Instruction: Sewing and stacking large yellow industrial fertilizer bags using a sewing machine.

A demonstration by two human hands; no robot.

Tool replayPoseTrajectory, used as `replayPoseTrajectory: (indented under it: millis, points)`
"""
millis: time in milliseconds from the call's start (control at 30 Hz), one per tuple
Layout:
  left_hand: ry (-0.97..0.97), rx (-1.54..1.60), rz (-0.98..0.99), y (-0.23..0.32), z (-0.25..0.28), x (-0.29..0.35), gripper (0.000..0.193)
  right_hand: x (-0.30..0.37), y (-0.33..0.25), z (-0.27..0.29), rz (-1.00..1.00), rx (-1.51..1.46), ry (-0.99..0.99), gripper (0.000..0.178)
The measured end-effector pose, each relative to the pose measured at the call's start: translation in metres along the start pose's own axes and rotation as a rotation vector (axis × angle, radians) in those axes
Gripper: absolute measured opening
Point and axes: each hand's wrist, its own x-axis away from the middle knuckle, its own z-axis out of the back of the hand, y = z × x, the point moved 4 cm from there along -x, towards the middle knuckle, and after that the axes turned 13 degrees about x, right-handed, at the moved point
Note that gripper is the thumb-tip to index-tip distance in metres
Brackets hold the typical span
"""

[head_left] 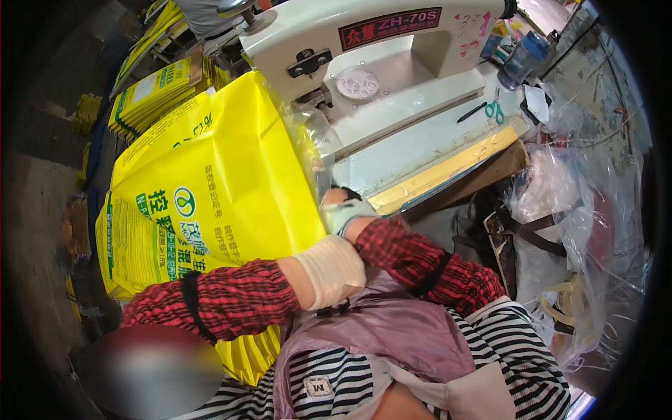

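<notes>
A large yellow printed bag [259, 175] leans across my left side, its upper edge beside the sewing machine. Clear plastic liner [316, 143] sticks out along its right edge. My right hand [348, 210], in a pale glove, is closed at that edge, with the liner just above it. Close to my body, my left hand [332, 271] wears a cream glove and lies against the bag's lower edge; its fingers are hidden. Both forearms wear red and black checked sleeves. Ahead stands the white sewing machine [448, 42] on its pale table [420, 150].
Stacked yellow bags [157, 94] lie at the far left. Teal scissors [495, 110], a black pen [472, 113] and a blue-capped bottle [523, 61] are on the right of the table. Crumpled clear plastic [560, 189] hangs at the right. Folded yellow material [252, 353] is by my lap.
</notes>
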Motion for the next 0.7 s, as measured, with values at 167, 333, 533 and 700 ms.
replayPoseTrajectory:
  millis: [167, 333, 533, 700]
  points:
    - [-0.234, -0.141, 0.437, -0.037, 0.054, 0.056, 0.009, -0.017, 0.014, 0.006, -0.066, 0.027, -0.163, 0.048]
    - [0.045, -0.410, 0.080, -0.034, 0.080, 0.037, 0.012, -0.066, 0.009, 0.043, -0.074, 0.069, -0.059, 0.032]
    - [0.066, -0.067, 0.076, -0.033, 0.014, -0.006, 0.019, -0.037, -0.001, 0.014, 0.331, 0.211, 0.095, 0.036]
    - [-0.087, -0.014, 0.128, -0.028, 0.031, 0.003, 0.014, -0.014, -0.004, 0.031, 0.154, 0.004, -0.180, 0.036]
